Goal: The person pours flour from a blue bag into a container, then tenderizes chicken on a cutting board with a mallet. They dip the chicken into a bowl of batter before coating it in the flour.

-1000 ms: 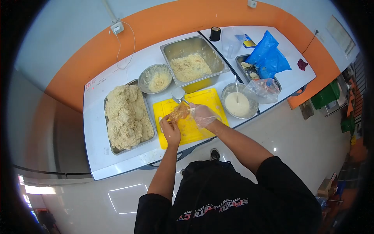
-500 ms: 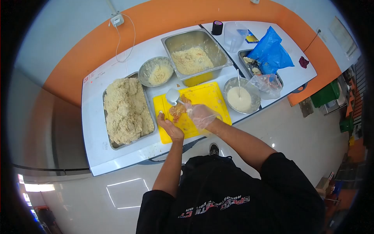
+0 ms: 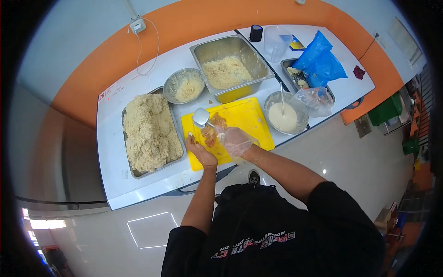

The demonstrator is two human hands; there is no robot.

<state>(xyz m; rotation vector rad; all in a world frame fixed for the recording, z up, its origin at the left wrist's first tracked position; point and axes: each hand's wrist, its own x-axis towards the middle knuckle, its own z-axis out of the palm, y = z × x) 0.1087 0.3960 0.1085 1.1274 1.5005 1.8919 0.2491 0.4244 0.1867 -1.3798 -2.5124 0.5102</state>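
Note:
A thin plastic glove covers my right hand (image 3: 236, 140), which is closed round the handle of a meat mallet (image 3: 200, 117). The mallet's squarish metal head is held over the upper left of a yellow cutting board (image 3: 251, 115). Flattened pieces of raw meat (image 3: 209, 135) lie on the board, partly behind the mallet handle and glove. Bare and open, my left hand (image 3: 201, 153) is at the board's left edge beside the meat, its fingers stretched out. Something small and white shows at a fingertip; I cannot make out what it is.
Left of the board stands a tray heaped with crumbs (image 3: 150, 134). Behind are a metal bowl (image 3: 171, 87) and a deep steel pan (image 3: 258, 60) of crumbs. A bowl of batter (image 3: 302, 122) holds a spoon at the right. Farther right, a blue bag (image 3: 318, 60) lies over a tray.
The mallet head has shifted slightly left and up, and my right hand slightly left. More of the meat shows. My left hand has barely moved.

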